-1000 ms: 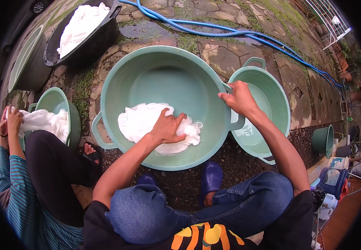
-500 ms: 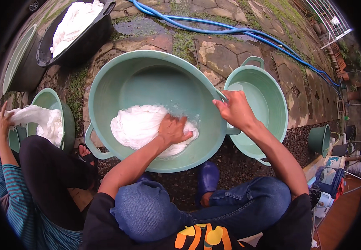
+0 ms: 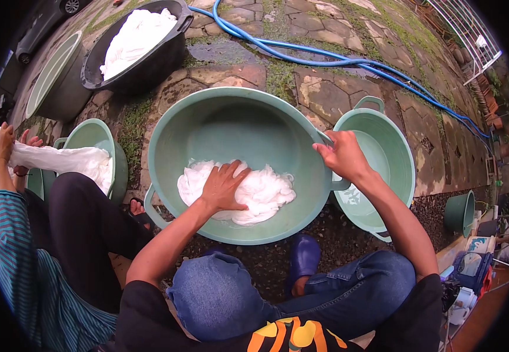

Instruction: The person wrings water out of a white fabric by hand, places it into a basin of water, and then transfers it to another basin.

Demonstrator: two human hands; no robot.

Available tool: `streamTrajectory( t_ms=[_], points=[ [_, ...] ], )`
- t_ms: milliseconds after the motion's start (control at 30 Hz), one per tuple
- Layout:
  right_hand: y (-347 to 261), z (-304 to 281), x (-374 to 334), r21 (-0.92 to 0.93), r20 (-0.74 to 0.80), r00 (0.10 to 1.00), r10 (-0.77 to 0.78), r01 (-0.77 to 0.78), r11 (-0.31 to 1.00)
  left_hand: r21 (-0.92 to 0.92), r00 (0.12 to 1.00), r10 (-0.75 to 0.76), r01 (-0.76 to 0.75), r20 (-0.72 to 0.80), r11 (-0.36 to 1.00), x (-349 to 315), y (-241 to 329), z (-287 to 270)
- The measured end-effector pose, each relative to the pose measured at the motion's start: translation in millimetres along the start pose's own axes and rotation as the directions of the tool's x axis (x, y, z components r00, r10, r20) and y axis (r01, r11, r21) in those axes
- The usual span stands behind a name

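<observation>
A wet bundle of white cloth [image 3: 269,190] lies in the bottom of the large green tub [image 3: 231,126] in front of me. My left hand [image 3: 225,186] rests on top of the cloth, palm down with fingers spread. On the tub's right side, my right hand [image 3: 346,157] is closed round the side handle [image 3: 323,138]. Part of that handle is hidden under the fingers. The tub leans toward me, its near rim close to my knees.
A smaller green basin [image 3: 377,152] with water stands right. At left, a co-worker's hands [image 3: 5,144] lift a twisted white cloth [image 3: 61,158] from another green basin [image 3: 119,170]. Behind are a black tub [image 3: 172,50] of white cloth and a blue hose [image 3: 301,53].
My left hand has moved left over the cloth, which now lies looser and more spread out. My right hand keeps its hold on the handle. The co-worker's cloth is raised and stretched further.
</observation>
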State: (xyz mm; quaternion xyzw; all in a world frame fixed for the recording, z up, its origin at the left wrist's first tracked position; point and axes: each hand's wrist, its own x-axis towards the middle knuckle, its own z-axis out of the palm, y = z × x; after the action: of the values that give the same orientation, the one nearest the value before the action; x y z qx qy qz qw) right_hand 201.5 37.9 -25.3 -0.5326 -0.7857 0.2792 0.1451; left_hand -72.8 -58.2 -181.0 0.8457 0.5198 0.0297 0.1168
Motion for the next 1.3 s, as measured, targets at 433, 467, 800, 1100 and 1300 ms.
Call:
streamTrajectory(
  t_ms=[433,467,800,1100,1300],
  points=[
    [-2.2,3.2,7.5,0.030,-0.032,0.998,-0.050,0.051,0.998,-0.045,0.977,-0.075,0.085,0.202,0.995,23.1,2.2,27.5],
    [1.8,3.0,6.4,0.031,-0.024,0.999,-0.028,0.029,0.999,-0.053,0.972,-0.094,0.107,0.214,0.993,22.0,6.8,28.8],
    [9.1,3.1,10.7,0.045,-0.006,0.999,-0.043,0.044,0.998,0.162,1.000,0.031,-0.031,0.002,0.986,-44.4,5.9,20.8],
    [11.3,4.5,15.2,-0.017,-0.025,1.000,-0.005,0.004,1.000,0.096,0.996,-0.003,0.011,-0.087,0.995,-11.4,-9.1,43.9],
    [4.9,4.7,16.3,-0.002,-0.052,0.998,-0.018,0.018,1.000,-0.188,0.948,-0.201,0.157,-0.246,0.970,-20.5,21.9,47.5]
  ],
)
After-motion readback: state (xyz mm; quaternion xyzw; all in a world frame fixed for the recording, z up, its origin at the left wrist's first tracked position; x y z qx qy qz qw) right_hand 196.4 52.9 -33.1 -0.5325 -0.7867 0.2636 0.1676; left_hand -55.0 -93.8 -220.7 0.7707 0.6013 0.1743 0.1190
